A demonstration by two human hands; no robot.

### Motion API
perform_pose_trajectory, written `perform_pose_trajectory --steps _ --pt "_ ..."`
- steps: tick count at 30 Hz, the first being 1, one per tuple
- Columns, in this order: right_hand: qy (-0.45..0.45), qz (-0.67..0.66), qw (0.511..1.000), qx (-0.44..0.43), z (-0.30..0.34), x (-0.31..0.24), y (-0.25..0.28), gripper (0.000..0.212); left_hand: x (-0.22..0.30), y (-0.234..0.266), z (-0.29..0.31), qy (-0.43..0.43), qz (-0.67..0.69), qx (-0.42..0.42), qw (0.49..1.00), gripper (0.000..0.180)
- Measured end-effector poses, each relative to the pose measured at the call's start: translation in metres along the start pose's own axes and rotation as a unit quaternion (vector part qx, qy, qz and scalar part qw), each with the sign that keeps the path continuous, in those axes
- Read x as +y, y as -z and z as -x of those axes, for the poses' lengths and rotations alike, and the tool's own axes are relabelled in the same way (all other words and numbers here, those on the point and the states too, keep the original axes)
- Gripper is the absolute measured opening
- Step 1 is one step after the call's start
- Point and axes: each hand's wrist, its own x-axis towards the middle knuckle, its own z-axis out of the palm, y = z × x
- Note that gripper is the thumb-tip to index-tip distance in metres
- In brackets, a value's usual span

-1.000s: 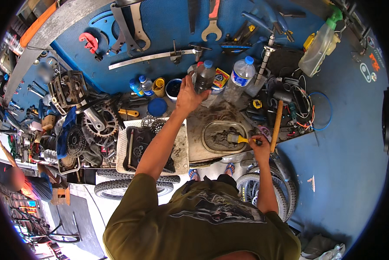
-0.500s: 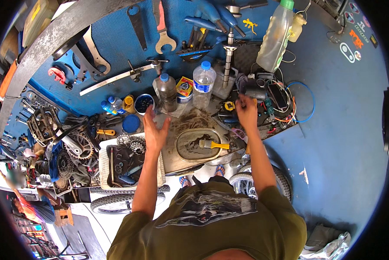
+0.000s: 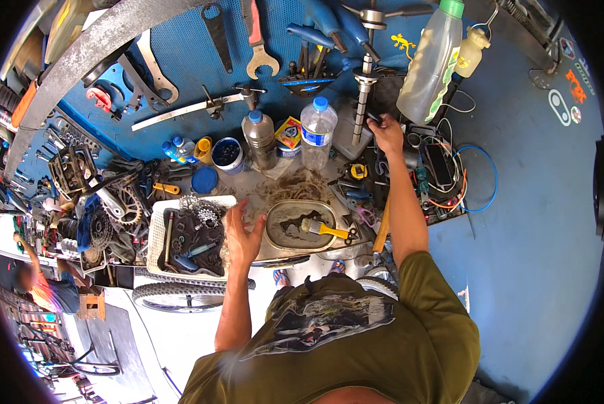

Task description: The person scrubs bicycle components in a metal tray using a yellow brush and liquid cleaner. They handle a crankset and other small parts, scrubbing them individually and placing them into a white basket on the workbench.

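Note:
My left hand [image 3: 244,232] hovers with its fingers apart between a white plastic basket [image 3: 156,232] and an oval metal tray [image 3: 269,232]. A brush [image 3: 330,230] with a yellow handle lies across the tray's right side. Sprockets [image 3: 208,214] and tools lie in the basket. At the back right of the bench, my right hand [image 3: 388,137] is stretched out, fingers curled at a small dark thing that I cannot make out. Beside that hand stands a metal rod tool [image 3: 363,101]. A yellow and black tape measure [image 3: 358,171] sits below it.
A clear bottle [image 3: 317,135] and a brownish bottle [image 3: 259,143] stand at the back, near a tub [image 3: 228,156]. Cables [image 3: 493,176] tangle at the right. Bicycle parts [image 3: 117,202] crowd the left; wrenches [image 3: 260,54] hang behind. Another person [image 3: 49,286] is far left.
My right hand has moved farther back, past the tape measure. My left hand has dropped a little toward me and stays spread. The view has shifted slightly.

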Motion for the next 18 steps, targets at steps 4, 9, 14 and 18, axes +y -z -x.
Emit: perform_pose_trajectory --steps 4,9,14,18 --pt "-0.017 -0.100 0.990 0.095 0.004 0.029 0.016 0.060 0.012 -0.010 0.001 -0.016 0.029 -0.037 0.999 0.055" --pt "0.023 -0.280 0.952 0.125 0.039 -0.042 0.040 0.040 0.017 -0.005 -0.001 -0.019 0.039 -0.057 0.997 0.053" --pt "0.080 -0.313 0.923 0.208 0.044 -0.027 0.049 0.032 0.017 -0.011 -0.007 -0.040 0.059 -0.093 0.993 0.051" --pt "0.080 -0.263 0.922 0.272 0.068 -0.048 0.058 0.032 0.012 -0.011 -0.007 -0.039 0.062 -0.112 0.991 0.049"
